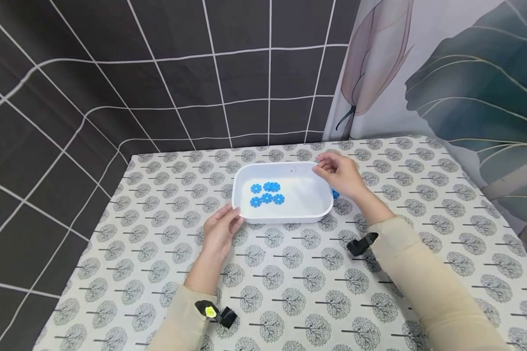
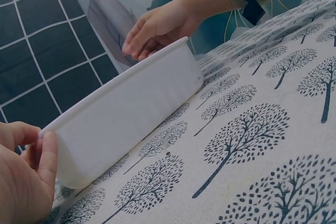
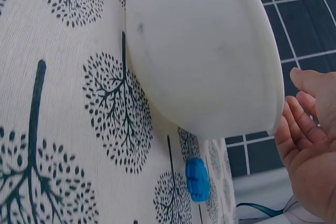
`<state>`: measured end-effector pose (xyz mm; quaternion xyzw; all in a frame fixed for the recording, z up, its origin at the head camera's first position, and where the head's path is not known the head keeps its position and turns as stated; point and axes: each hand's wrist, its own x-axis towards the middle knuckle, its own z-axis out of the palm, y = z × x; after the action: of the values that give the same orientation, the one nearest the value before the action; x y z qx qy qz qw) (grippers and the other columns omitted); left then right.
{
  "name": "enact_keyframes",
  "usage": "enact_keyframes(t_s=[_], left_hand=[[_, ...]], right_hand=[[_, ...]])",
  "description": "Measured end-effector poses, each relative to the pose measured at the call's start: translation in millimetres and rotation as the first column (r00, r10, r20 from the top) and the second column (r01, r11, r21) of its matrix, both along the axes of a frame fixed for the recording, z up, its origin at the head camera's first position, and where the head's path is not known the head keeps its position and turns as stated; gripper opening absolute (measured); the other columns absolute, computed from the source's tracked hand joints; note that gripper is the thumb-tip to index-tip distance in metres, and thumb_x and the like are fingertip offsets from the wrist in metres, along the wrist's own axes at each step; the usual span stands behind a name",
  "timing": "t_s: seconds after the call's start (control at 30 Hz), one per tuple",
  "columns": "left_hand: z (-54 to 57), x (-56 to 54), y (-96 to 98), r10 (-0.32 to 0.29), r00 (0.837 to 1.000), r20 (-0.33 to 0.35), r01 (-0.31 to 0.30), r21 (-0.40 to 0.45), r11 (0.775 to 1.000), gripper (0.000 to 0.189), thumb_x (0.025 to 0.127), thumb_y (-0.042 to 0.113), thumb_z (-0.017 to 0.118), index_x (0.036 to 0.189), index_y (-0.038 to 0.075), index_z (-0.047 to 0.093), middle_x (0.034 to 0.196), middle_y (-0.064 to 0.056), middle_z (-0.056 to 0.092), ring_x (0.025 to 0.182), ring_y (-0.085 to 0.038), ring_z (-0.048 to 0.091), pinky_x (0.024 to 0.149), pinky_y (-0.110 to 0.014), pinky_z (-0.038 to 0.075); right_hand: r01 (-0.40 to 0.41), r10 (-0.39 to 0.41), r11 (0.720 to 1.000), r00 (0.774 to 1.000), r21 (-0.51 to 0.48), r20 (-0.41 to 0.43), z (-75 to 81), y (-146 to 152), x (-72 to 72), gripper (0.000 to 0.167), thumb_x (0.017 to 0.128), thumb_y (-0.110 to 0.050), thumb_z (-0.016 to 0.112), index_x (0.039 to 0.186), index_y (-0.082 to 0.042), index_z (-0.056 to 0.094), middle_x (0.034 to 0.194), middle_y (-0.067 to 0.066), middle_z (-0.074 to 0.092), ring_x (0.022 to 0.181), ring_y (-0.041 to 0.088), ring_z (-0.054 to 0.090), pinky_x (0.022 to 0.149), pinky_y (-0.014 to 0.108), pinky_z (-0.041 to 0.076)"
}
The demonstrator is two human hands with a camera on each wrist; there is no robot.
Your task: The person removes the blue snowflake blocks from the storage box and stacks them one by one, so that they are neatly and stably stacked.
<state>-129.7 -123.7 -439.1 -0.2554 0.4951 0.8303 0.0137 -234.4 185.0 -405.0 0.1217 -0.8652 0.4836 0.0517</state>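
A white rectangular plastic tub [image 1: 285, 219] stands on the patterned cloth. Several blue notched discs [image 1: 267, 198], shaped like small gears or flowers, lie on the tub's floor toward its left side. My left hand [image 1: 219, 229] pinches the near-left corner of the rim, thumb against the outer wall in the left wrist view. At the far-right corner is my right hand [image 1: 340, 174], its fingers loosely bent right at the rim and holding nothing visible. Just outside the tub's right end, another blue piece [image 3: 197, 180] sits on the cloth, partly hidden by the tub in the head view.
The table has a white cloth [image 1: 272, 282] printed with grey trees. Behind it hangs a dark curtain [image 1: 180, 92] with a white grid, and at the right a leaf-patterned curtain [image 1: 474, 78]. Black straps [image 1: 362, 243] circle both wrists.
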Motion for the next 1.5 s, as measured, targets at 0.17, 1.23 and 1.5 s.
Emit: enact_keyframes(t_s=[0.17,1.23,1.5], left_hand=[[-0.6,-1.0,0.1,0.005,1.0,-0.004,-0.005,0.01,1.0,0.037,0.091,-0.004,0.069,0.125,-0.004,0.058,0.112,-0.012,0.062,0.09,-0.015,0.067,0.089,-0.022,0.062],[-0.4,-0.9,-0.1,-0.003,1.0,-0.002,0.003,-0.006,1.0,0.038,0.09,-0.004,0.07,0.126,-0.004,0.058,0.114,-0.013,0.061,0.094,-0.016,0.066,0.092,-0.023,0.061],[-1.3,0.3,0.6,0.0,1.0,-0.002,0.0,-0.002,1.0,0.036,0.09,-0.005,0.07,0.124,-0.004,0.058,0.112,-0.012,0.061,0.094,-0.017,0.066,0.092,-0.024,0.061]], right_hand=[[-0.023,0.024,1.0,1.0,0.02,-0.018,1.6,-7.7,-2.4,0.031,0.092,-0.007,0.073,0.118,0.008,0.064,0.101,0.017,0.068,0.087,0.022,0.061,0.071,0.012,0.055],[-0.168,0.164,0.983,0.985,0.075,0.057,-6.6,-59.5,-8.7,0.033,0.093,-0.01,0.074,0.12,0.006,0.064,0.103,0.016,0.068,0.096,0.029,0.064,0.091,0.039,0.06],[-0.224,0.216,0.97,0.973,0.096,0.08,-15.2,-70.9,-7.1,0.035,0.092,-0.01,0.074,0.12,0.007,0.063,0.104,0.016,0.068,0.097,0.029,0.065,0.091,0.038,0.06]])
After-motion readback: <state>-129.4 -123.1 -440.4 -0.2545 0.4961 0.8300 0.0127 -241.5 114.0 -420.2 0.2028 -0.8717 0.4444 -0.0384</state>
